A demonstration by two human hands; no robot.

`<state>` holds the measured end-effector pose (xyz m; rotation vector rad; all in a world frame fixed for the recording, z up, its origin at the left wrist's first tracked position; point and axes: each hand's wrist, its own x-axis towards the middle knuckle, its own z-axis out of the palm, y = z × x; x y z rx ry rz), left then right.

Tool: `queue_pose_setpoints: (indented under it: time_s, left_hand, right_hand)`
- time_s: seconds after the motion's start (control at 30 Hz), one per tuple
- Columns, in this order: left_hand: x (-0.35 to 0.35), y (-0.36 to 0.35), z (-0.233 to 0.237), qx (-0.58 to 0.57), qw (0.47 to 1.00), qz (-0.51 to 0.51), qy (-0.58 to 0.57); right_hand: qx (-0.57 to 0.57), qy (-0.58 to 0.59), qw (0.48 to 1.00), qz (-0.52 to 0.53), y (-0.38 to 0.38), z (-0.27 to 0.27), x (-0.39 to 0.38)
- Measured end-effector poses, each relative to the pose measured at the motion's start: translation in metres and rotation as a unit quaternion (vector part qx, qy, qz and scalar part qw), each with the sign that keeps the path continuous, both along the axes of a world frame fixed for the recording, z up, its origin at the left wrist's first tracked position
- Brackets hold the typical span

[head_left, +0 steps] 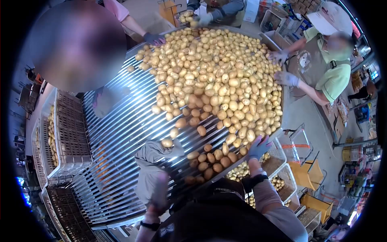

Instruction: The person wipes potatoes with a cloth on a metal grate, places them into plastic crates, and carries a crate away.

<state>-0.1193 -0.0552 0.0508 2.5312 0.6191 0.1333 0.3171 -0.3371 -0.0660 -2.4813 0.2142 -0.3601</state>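
Observation:
A large heap of yellow-brown potatoes [213, 68] spreads over a sorting table of shiny metal bars [121, 109]. My right hand [259, 148], in a grey-purple glove, rests at the near right edge of the heap with its fingers spread. My left hand [160, 189] is smeared by motion, low over the bars, and its fingers do not show clearly. Just beyond it lies a crumpled grey cloth [147, 161]. A single potato [167, 142] sits by the cloth's upper end. Between my hands is a small group of darker, shaded potatoes [209, 161].
Three other people stand around the table; gloved hands [286, 78] at the right touch the heap. A blurred glove [102, 103] hovers at the left. Plastic crates [72, 133] line the left side. Crates of potatoes [278, 183] stand below my right arm, near yellow-brown stools [306, 173].

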Motion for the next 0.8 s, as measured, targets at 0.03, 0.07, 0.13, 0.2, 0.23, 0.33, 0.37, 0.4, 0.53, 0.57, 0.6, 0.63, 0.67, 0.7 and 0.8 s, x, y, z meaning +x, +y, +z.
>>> queue_pose_setpoints:
  time_s: [0.03,0.07,0.13,0.2,0.23,0.33,0.37,0.4,0.53,0.57,0.6,0.63,0.67,0.7,0.8]
  left_hand:
    - [0.004,-0.013,-0.031,-0.006,0.998,-0.06,0.015]
    - [0.025,-0.027,-0.056,0.156,0.95,-0.201,0.184]
    - [0.053,-0.02,-0.077,-0.038,0.972,-0.202,0.112]
    - [0.103,-0.026,-0.074,0.071,0.962,-0.242,0.108]
    - [0.123,-0.028,-0.076,0.075,0.961,-0.241,0.111]
    - [0.199,-0.044,-0.072,0.032,0.982,-0.187,0.018]
    - [0.231,-0.051,-0.063,0.04,0.985,-0.167,-0.007]
    - [0.259,-0.054,-0.068,0.041,0.986,-0.16,-0.023]
    - [0.372,-0.056,-0.067,0.05,0.991,-0.094,-0.077]
    - [0.397,-0.052,-0.086,0.034,0.986,-0.089,-0.133]
    - [0.424,-0.046,-0.095,0.039,0.986,-0.085,-0.137]
    - [0.455,-0.036,-0.097,-0.157,0.972,-0.171,-0.044]
    - [0.471,-0.025,-0.096,-0.346,0.903,-0.248,0.053]
    - [0.478,-0.014,-0.083,-0.344,0.905,-0.246,0.048]
    - [0.471,0.016,-0.059,-0.326,0.931,-0.165,-0.014]
  right_hand:
    - [-0.006,0.003,1.0,0.0,0.0,0.0,0.001]
    - [-0.011,0.006,1.0,0.0,0.0,0.0,0.002]
    - [-0.009,0.008,1.0,0.001,0.001,0.004,0.001]
    - [0.005,0.022,1.0,-0.003,0.006,0.012,-0.003]
    - [0.009,0.024,1.0,-0.003,0.008,0.015,-0.002]
    - [0.032,0.03,0.999,0.005,0.005,0.015,-0.005]
    - [0.027,0.035,0.999,0.007,0.002,0.012,-0.006]
    - [0.024,0.039,0.999,0.012,0.003,0.01,-0.005]
    - [0.006,0.045,0.999,0.009,-0.003,-0.005,-0.002]
    - [0.003,0.057,0.998,0.003,0.0,0.0,-0.002]
    - [0.0,0.069,0.998,-0.003,0.002,0.005,-0.003]
    - [-0.001,0.068,0.998,0.001,0.001,0.004,-0.002]
    - [-0.006,0.084,0.996,-0.002,0.002,0.008,-0.002]
    - [-0.001,0.083,0.997,-0.003,0.003,0.011,-0.003]
    - [0.009,0.078,0.997,0.001,0.002,0.007,-0.001]
